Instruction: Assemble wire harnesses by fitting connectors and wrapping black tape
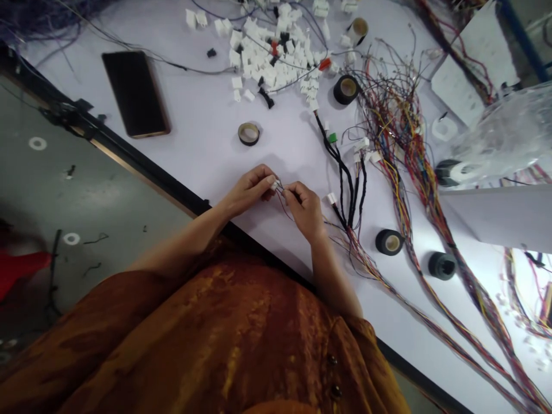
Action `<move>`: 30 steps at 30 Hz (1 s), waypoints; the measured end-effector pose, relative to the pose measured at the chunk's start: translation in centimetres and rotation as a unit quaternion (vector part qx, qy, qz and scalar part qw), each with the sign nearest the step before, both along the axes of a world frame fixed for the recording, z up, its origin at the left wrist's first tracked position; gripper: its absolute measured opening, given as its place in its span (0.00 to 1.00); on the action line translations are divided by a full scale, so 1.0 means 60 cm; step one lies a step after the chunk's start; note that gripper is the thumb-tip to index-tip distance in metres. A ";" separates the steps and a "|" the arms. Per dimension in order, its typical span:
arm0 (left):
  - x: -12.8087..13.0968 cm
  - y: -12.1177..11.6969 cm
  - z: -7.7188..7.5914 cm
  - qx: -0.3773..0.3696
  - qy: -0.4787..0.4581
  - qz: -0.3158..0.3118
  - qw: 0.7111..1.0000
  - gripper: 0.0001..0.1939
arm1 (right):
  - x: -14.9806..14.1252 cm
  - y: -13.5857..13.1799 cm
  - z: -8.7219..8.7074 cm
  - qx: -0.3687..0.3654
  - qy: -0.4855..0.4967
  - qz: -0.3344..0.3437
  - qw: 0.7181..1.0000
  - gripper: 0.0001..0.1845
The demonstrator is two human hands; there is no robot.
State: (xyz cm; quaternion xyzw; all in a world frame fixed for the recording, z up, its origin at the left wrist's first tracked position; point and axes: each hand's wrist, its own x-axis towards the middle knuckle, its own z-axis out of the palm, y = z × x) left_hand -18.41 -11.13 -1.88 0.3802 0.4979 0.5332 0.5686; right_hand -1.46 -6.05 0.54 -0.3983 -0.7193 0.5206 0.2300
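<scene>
Between thumb and fingers, my left hand (254, 187) pinches a small white connector housing (275, 184). Close beside it on the right, my right hand (305, 207) is closed on a thin wire (281, 190) at the connector. A few thin wires, one of them red, trail from there under my right hand toward a wire harness (357, 253). Some of that harness's branches (340, 167) are wrapped in black tape and end in white connectors. How far the wire sits inside the connector is too small to tell.
A pile of white connectors (276, 52) lies at the back, a phone (137, 95) at the left. Tape rolls (389, 242) are scattered about, one nearly used-up roll (249, 133) beyond my hands. Long wire bundles (444, 230) run along the right, near a plastic bag (509, 132).
</scene>
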 end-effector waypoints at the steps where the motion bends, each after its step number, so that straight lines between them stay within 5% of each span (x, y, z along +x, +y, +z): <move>1: 0.000 0.000 0.000 0.002 0.004 0.000 1.000 0.14 | 0.000 -0.003 -0.003 0.009 0.002 -0.001 1.000 0.08; 5: 0.000 -0.001 0.000 -0.002 0.010 0.000 1.000 0.14 | 0.001 -0.009 -0.007 0.019 0.043 -0.061 0.997 0.05; 10: 0.001 -0.001 -0.005 -0.006 0.011 0.007 1.000 0.12 | 0.005 -0.006 -0.006 -0.166 0.126 -0.046 0.977 0.09; 14: 0.000 -0.003 -0.007 -0.001 0.025 -0.006 1.000 0.12 | 0.002 -0.007 -0.012 -0.221 0.129 -0.047 0.966 0.09; 30: 0.001 -0.005 -0.001 -0.008 0.013 -0.008 1.000 0.13 | -0.015 -0.017 -0.011 -0.085 0.075 -0.098 0.989 0.08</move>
